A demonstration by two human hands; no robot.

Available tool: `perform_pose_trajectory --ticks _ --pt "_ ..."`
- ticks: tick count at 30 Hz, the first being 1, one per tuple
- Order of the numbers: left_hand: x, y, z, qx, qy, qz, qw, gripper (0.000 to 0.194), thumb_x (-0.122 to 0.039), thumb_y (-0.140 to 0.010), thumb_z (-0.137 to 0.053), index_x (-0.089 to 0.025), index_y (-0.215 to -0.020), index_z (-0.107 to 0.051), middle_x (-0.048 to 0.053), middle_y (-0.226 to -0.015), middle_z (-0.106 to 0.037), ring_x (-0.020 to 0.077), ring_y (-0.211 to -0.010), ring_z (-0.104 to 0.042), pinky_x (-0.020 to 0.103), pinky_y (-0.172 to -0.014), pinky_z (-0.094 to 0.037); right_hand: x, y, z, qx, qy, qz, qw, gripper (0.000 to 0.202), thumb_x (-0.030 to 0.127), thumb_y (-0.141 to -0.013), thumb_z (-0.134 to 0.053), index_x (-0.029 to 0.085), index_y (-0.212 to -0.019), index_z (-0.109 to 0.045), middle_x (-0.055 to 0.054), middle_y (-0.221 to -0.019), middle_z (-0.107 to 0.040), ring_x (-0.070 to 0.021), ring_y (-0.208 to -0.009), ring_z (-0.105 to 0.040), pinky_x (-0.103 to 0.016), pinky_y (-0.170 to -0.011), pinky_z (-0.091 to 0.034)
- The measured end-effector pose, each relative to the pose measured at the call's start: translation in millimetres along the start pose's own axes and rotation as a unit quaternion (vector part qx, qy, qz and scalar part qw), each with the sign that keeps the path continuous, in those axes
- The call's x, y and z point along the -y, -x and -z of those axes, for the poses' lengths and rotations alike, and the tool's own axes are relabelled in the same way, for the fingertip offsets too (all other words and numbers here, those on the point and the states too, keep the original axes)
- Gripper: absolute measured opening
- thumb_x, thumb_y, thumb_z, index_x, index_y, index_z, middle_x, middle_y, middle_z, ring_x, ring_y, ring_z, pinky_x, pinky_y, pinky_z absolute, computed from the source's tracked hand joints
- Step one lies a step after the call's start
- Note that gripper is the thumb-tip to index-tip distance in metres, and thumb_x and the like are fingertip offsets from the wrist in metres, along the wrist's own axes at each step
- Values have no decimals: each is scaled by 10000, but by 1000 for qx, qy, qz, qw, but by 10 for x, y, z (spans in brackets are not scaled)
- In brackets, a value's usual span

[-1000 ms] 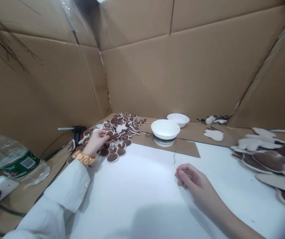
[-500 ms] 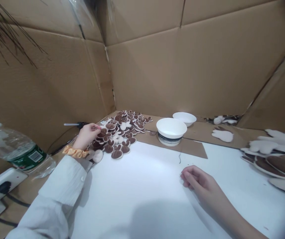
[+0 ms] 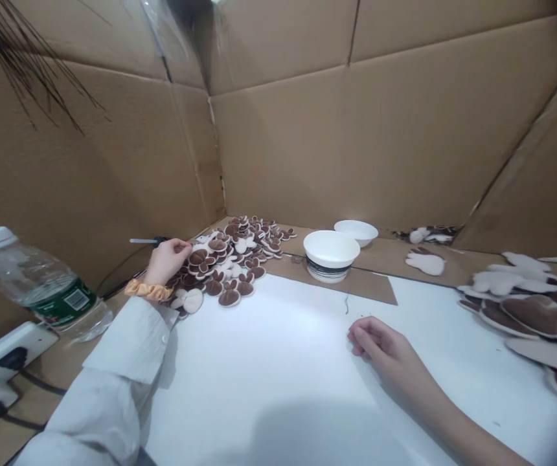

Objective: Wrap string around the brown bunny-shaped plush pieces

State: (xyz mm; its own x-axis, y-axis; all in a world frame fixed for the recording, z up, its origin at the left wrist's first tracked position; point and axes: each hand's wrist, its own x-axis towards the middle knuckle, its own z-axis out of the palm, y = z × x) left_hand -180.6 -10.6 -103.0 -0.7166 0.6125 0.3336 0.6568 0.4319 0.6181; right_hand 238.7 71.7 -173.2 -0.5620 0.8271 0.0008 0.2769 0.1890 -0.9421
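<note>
My left hand [image 3: 166,260], below an orange scrunchie [image 3: 148,290], is at the left edge of a pile of brown and white rabbit-head-shaped fabric patches [image 3: 228,296]. Its thumb and fingertips are pinched together by the patches; whatever they may hold is hidden. Low over the white board [image 3: 239,388], my right hand [image 3: 380,346] has its fingers curled in against the thumb. I cannot make out anything between them. Beyond it stands a white bowl [image 3: 331,249] with dark bands around its lower part.
A second white bowl [image 3: 363,231] is behind the first. Larger brown and white fabric pieces [image 3: 516,310] are heaped at the right, with a paw-shaped piece [image 3: 425,261] nearby. At the left are a water bottle [image 3: 59,298] and a power strip [image 3: 30,343]. Cardboard walls [image 3: 298,149] enclose the back.
The view has shifted slightly. My left hand has drawn back a little to the left from the pile, still pinched. My right hand keeps nearly the same place and curl.
</note>
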Motion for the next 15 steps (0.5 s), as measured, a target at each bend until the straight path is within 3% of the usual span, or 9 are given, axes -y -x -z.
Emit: perform_pose_trajectory --ticks 4,10,15 --pt "27 -21 -76 12 -40 -10 999 274 -358 -631 -593 -156 -813 -629 32 -760 -637 180 -730 -577 211 -620 -408 9 -14 -27 -6 -23 12 1000 259 414 -819 -408 178 -724 -460 -10 -697 -503 -132 -642 -485 -258 -615 -370" --pt "-88 -7 -121 -19 -104 1 994 259 -330 -658 -546 -160 -842 -612 34 -765 -607 213 -802 -562 261 -665 -394 -37 -40 -81 -31 -77 52 995 207 354 -807 -434 159 -746 -465 2 -693 -494 -101 -605 -495 -234 -593 -397" --pt "-56 -81 -137 -42 -147 15 988 240 -362 -616 -530 -192 -766 -610 33 -703 -577 284 -745 -544 328 -609 -399 40 -86 78 -85 -21 93 992 168 306 -814 -411 160 -773 -484 9 -669 -513 -101 -599 -514 -219 -571 -394"
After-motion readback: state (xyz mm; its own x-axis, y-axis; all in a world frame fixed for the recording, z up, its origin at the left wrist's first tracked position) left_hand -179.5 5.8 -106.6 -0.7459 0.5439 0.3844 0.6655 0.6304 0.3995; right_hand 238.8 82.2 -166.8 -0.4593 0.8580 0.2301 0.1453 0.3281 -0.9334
